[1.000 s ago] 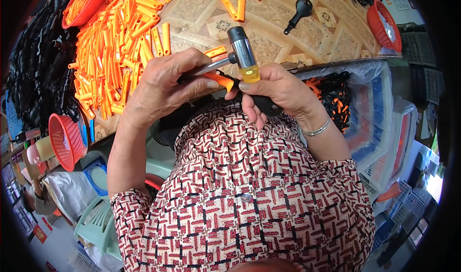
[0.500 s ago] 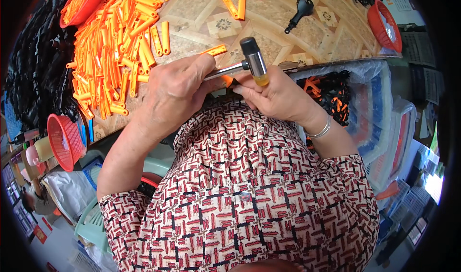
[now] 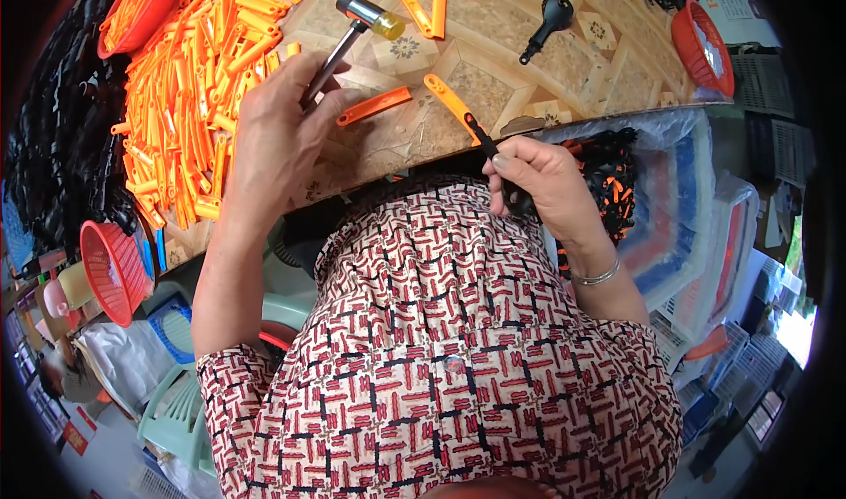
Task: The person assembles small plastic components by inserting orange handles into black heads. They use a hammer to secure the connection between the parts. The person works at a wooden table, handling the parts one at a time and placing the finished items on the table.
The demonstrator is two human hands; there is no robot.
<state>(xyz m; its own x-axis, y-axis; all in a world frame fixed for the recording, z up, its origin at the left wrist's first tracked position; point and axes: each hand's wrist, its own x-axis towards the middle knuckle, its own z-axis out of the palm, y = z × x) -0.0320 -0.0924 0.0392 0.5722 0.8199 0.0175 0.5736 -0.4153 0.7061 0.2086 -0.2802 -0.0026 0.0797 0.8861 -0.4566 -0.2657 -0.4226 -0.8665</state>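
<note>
My left hand [image 3: 286,120] is closed round the handle of a small hammer [image 3: 337,61]. Its metal head, with one black face and one yellow face, is raised over the table. Beside that hand, a loose orange plastic handle piece [image 3: 377,106] lies near the table's front edge. At the right, my right hand [image 3: 545,175] grips the dark end of a black part [image 3: 482,136] whose far end meets an orange handle piece [image 3: 449,99], tilted up to the left. How the two are joined is too small to make out. Fingers hide the near end of the black part.
A large heap of orange pieces [image 3: 189,102] covers the table's left side, beside black parts [image 3: 66,111]. Red baskets [image 3: 115,274] stand around. A black bulb-shaped tool [image 3: 552,25] lies farther back. Right of my lap, a plastic-lined crate [image 3: 674,208] holds black-and-orange pieces.
My left hand has drawn the hammer left and its head has swung away from my right hand. My right hand has shifted right and lower, bringing the black part and orange piece into sight.
</note>
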